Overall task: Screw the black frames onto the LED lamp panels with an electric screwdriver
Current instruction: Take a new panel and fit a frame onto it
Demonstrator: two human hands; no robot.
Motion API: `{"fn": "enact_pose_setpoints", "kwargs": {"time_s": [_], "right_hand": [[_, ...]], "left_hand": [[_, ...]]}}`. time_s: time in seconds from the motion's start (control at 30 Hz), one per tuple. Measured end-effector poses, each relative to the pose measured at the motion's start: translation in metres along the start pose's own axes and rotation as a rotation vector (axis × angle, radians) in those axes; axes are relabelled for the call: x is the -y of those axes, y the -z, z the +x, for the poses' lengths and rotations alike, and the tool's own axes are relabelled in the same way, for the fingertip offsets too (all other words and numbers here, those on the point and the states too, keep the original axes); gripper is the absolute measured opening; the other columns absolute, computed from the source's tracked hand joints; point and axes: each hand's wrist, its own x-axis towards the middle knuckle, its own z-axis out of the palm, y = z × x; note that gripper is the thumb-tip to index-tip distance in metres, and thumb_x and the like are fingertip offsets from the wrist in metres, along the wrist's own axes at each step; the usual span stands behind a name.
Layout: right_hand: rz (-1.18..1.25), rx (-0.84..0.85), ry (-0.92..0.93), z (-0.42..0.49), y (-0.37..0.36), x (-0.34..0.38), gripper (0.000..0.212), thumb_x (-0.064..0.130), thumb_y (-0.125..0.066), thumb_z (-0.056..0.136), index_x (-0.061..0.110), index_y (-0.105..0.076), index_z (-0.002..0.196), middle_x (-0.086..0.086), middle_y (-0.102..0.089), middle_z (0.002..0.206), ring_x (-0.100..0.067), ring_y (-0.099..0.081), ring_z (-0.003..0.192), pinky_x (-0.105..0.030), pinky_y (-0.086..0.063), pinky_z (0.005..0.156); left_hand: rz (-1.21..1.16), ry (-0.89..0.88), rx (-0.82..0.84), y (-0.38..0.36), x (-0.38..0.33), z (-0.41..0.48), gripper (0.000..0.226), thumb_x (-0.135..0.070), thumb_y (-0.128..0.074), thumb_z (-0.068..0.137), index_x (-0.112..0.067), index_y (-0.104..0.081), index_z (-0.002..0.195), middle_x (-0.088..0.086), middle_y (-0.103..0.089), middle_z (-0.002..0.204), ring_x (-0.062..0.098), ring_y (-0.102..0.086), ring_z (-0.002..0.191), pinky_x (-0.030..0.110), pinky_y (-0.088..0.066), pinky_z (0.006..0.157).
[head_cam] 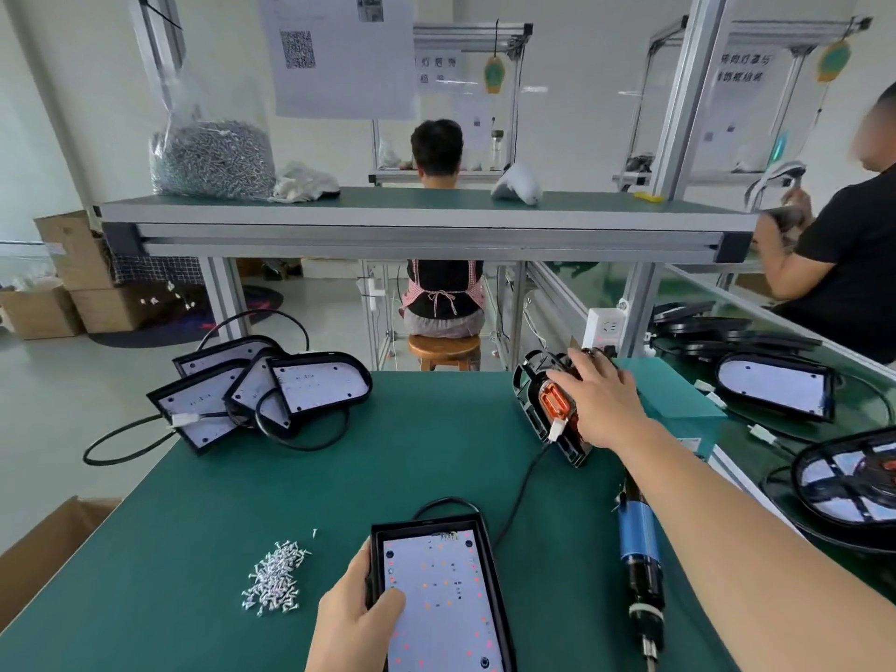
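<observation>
Gripping its rim, the left hand [356,618] held the LED panel [436,594], likely light and stiff. The right hand [601,400] lay spread-fingered on a lamp housing [552,405].

Panel [443,599] bottom cropped, screwdriver [640,565] tip (likewise)

Left hand [356,618], right hand [601,405] bare (right forearm [727,516] too).

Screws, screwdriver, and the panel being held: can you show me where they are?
screws [274,582], head view, middle of the loose pile.
screwdriver [637,531], head view, its blue body.
panel [446,594], head view, its white face.
</observation>
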Motion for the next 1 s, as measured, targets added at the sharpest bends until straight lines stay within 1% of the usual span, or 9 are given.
{"fn": "enact_pose_setpoints", "kwargs": {"time_s": [0.1,0.17,0.23,0.5,0.63,0.77,0.87,0.93,1.0], "right_hand": [[-0.037,0.038,0.002,0.008,-0.01,-0.006,0.091,0.008,-0.075,0.082,0.045,-0.031,0.153,-0.001,-0.021,0.164,-0.032,-0.029,0.146,-0.048,-0.029,0.115],[-0.042,-0.039,-0.003,0.006,-0.017,-0.008,0.083,0.008,-0.072,0.085,0.045,-0.038,0.15,0.0,-0.044,0.151,-0.026,-0.044,0.134,-0.042,-0.035,0.108],[0.004,-0.147,-0.018,0.002,-0.025,-0.007,0.069,0.004,-0.063,0.09,0.042,-0.049,0.145,0.0,-0.057,0.138,-0.025,-0.049,0.127,-0.04,-0.036,0.103],[0.075,-0.272,0.011,-0.025,-0.026,-0.003,0.052,0.007,-0.057,0.098,0.031,-0.056,0.143,-0.003,-0.062,0.135,-0.027,-0.053,0.129,-0.042,-0.039,0.104],[0.219,-0.475,0.056,-0.031,-0.002,-0.008,0.04,-0.013,-0.073,0.08,0.005,-0.074,0.117,-0.02,-0.073,0.115,-0.041,-0.072,0.101,-0.053,-0.056,0.09],[0.244,-0.469,0.021,-0.024,0.027,-0.02,0.039,-0.004,-0.063,0.093,0.008,-0.068,0.13,-0.015,-0.064,0.137,-0.038,-0.066,0.116,-0.053,-0.052,0.102],[0.321,-0.527,-0.013,-0.024,0.044,-0.028,0.038,0.001,-0.061,0.096,0.009,-0.065,0.133,-0.012,-0.063,0.139,-0.034,-0.065,0.119,-0.05,-0.05,0.104],[0.433,-0.58,-0.03,-0.027,0.056,-0.027,0.032,0.006,-0.061,0.097,0.007,-0.065,0.13,-0.015,-0.069,0.126,-0.031,-0.068,0.101,-0.045,-0.054,0.093],[0.543,-0.621,-0.035,-0.032,0.068,-0.022,0.026,0.014,-0.06,0.1,0.006,-0.065,0.125,-0.011,-0.072,0.098,-0.022,-0.062,0.077,-0.033,-0.048,0.072]], "left_hand": [[-0.041,-0.022,-0.008,-0.001,-0.003,0.001,0.06,-0.014,-0.061,0.07,-0.027,-0.063,0.129,-0.003,-0.069,0.063,0.005,-0.049,0.05,0.012,-0.042,0.052],[-0.047,-0.045,-0.019,-0.002,-0.001,0.002,0.07,-0.021,-0.053,0.058,-0.029,-0.062,0.127,-0.005,-0.069,0.063,0.005,-0.048,0.05,0.012,-0.041,0.052],[-0.055,-0.066,-0.028,-0.002,0.001,0.003,0.071,-0.022,-0.051,0.056,-0.03,-0.063,0.126,-0.004,-0.07,0.064,0.006,-0.049,0.051,0.012,-0.041,0.052],[-0.078,-0.078,-0.031,-0.002,0.009,0.006,0.067,-0.023,-0.05,0.058,-0.04,-0.062,0.122,0.007,-0.071,0.073,0.013,-0.05,0.059,0.022,-0.043,0.06],[-0.071,-0.072,-0.022,-0.002,0.008,0.006,0.064,-0.025,-0.05,0.058,-0.046,-0.06,0.118,0.003,-0.068,0.068,0.011,-0.048,0.057,0.019,-0.042,0.058],[-0.083,-0.067,-0.011,-0.002,0.009,0.006,0.066,-0.024,-0.05,0.059,-0.041,-0.062,0.122,-0.002,-0.064,0.065,0.013,-0.043,0.056,0.021,-0.04,0.057],[-0.093,-0.06,-0.006,-0.002,0.008,0.005,0.063,-0.024,-0.05,0.06,-0.044,-0.063,0.118,0.002,-0.068,0.07,0.012,-0.047,0.057,0.02,-0.043,0.057],[-0.1,-0.059,0.004,-0.002,0.006,0.005,0.06,-0.024,-0.05,0.061,-0.045,-0.065,0.115,0.006,-0.071,0.075,0.013,-0.049,0.059,0.022,-0.045,0.06],[-0.097,-0.062,0.012,-0.002,0.005,0.004,0.059,-0.024,-0.049,0.062,-0.049,-0.068,0.111,0.01,-0.072,0.08,0.015,-0.05,0.061,0.027,-0.046,0.063]]}}
